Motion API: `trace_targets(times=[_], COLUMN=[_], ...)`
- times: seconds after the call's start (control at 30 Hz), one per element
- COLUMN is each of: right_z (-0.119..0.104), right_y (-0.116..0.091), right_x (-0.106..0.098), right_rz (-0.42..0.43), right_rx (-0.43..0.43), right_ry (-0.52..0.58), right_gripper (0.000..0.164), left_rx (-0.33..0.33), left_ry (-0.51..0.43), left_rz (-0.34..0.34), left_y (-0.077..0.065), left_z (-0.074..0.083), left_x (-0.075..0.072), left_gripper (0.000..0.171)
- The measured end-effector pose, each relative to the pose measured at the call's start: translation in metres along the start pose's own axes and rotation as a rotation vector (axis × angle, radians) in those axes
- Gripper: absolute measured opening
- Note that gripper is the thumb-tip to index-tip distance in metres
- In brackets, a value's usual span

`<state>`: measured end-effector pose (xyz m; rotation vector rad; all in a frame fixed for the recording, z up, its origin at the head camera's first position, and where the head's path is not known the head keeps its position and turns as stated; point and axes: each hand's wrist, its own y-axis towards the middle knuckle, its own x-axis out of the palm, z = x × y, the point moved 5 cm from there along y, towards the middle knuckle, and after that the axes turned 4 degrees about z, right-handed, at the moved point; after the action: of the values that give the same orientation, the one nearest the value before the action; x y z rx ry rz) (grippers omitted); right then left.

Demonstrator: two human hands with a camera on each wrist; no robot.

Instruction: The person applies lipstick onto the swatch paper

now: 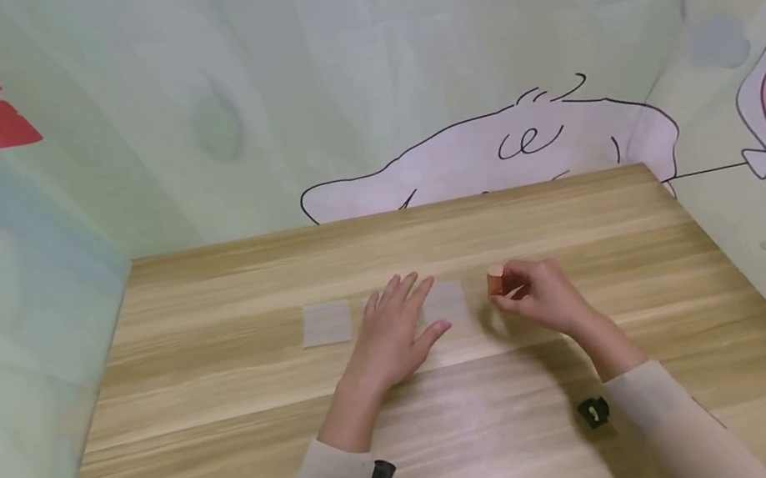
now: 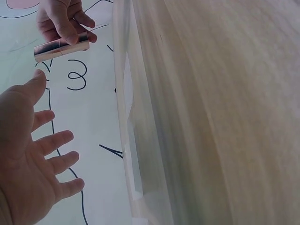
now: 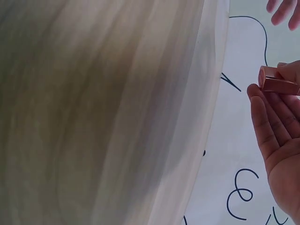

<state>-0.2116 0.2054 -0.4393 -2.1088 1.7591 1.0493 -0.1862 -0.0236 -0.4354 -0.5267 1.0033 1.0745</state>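
Observation:
My right hand (image 1: 510, 288) pinches a small rose-gold rectangular tube (image 1: 496, 281) between thumb and fingers, a little above the wooden table (image 1: 238, 466). The left wrist view shows the tube (image 2: 61, 47) shiny and lying sideways in the right hand (image 2: 63, 23). It also appears (image 3: 277, 82) at the fingertips in the right wrist view. My left hand (image 1: 410, 310) is open, fingers spread, palm down just left of the tube, over a translucent grey square (image 1: 446, 298). In its own wrist view the left hand (image 2: 35, 154) holds nothing.
A second translucent grey square (image 1: 324, 322) lies flat on the table left of my left hand. Cartoon-printed fabric walls (image 1: 489, 145) close in the table at the back and on both sides. Both wrists carry small black cameras.

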Motion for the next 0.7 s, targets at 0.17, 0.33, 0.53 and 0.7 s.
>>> trace_targets(times=[0.17, 0.33, 0.53, 0.7], right_z=[-0.002, -0.007, -0.014, -0.021], right_y=[-0.007, -0.010, -0.005, 0.004], right_x=[0.004, 0.003, 0.004, 0.008], right_rz=[0.001, 0.035, 0.060, 0.041], right_rx=[0.000, -0.037, -0.098, -0.128], right_ry=[-0.020, -0.029, -0.027, -0.017], right_gripper=[0.014, 0.016, 0.018, 0.017], left_rx=[-0.001, 0.012, 0.020, 0.034], left_ry=[-0.013, -0.020, -0.024, -0.014], left_rz=[0.002, 0.027, 0.057, 0.086], left_y=[-0.007, -0.010, -0.010, -0.009], left_z=[0.001, 0.003, 0.004, 0.003], left_x=[-0.002, -0.005, -0.013, -0.022], left_gripper=[0.067, 0.066, 0.066, 0.064])
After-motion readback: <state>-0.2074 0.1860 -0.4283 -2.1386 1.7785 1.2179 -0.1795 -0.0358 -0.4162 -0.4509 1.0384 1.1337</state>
